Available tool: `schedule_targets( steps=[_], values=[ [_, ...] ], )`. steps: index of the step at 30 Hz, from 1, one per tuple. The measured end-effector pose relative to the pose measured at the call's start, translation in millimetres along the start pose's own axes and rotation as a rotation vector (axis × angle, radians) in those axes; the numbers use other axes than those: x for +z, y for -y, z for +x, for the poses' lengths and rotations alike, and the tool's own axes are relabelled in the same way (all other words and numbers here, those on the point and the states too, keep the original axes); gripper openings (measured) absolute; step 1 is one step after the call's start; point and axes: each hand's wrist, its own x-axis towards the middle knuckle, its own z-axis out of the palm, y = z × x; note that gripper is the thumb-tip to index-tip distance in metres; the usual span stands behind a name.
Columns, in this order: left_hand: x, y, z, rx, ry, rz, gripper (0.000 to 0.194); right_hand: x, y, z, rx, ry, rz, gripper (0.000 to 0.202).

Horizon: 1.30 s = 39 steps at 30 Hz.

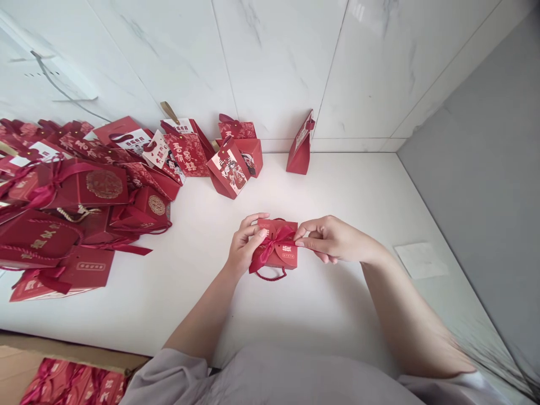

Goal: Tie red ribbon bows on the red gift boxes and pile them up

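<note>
A small red gift box (288,260) with gold lettering lies on the white table in front of me. Across its top runs a dark red ribbon (276,243) tied in a bow, and a twisted cord handle (272,278) loops out at the near side. My left hand (247,242) grips the box's left side, its thumb pressed on the top by the bow. At the right edge, my right hand (327,239) pinches one end of the ribbon between thumb and fingers.
Many red gift boxes (93,185) are heaped on the left of the table (202,242). Several stand along the tiled wall, one red box (300,147) apart from them. A white paper (422,260) lies at right. Below left, a cardboard carton (76,350) holds more red boxes.
</note>
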Motion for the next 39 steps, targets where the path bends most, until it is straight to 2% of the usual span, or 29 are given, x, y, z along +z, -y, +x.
schedule_targets(
  steps=[4, 7, 11, 15, 17, 21, 24, 26, 31, 35, 39],
  values=[
    [1.1, -1, 0, 0.001, 0.036, 0.018, 0.037, -5, 0, -5, -0.131, -0.061, -0.286, 0.018],
    [3.1, -1, 0, -0.009, 0.046, -0.003, 0.035, -7, -2, -8, -0.135, -0.068, -0.361, 0.01],
    [5.6, 0, -1, -0.001, 0.023, -0.007, 0.036, -7, 1, -12, -0.084, -0.091, -0.293, 0.008],
    [6.3, 0, 0, -0.002, 0.025, -0.017, 0.034, -4, 7, -13, -0.101, -0.036, -0.128, 0.021],
    [6.2, 0, 0, 0.001, 0.026, -0.023, 0.033, -3, 9, -13, -0.134, -0.036, -0.117, 0.027],
    [5.6, 1, 0, -0.014, 0.032, -0.012, 0.032, -1, 7, -10, -0.16, -0.12, -0.139, 0.022],
    [5.5, 1, -1, -0.011, 0.026, -0.02, 0.031, 0, 4, -6, -0.15, -0.105, -0.126, 0.021],
    [5.6, 1, -1, -0.008, 0.022, -0.031, 0.031, 3, 2, -2, -0.195, -0.113, -0.163, 0.016],
    [5.6, 1, -1, -0.011, 0.03, -0.027, 0.031, 20, -1, 9, -0.349, -0.25, -0.298, 0.004],
    [5.8, 1, -2, -0.026, 0.038, -0.029, 0.032, 29, -2, 14, -0.472, -0.276, -0.455, 0.012],
    [6.0, 1, -2, -0.047, 0.038, -0.068, 0.031, 29, -4, 15, -0.602, -0.36, -0.732, 0.02]
  ],
)
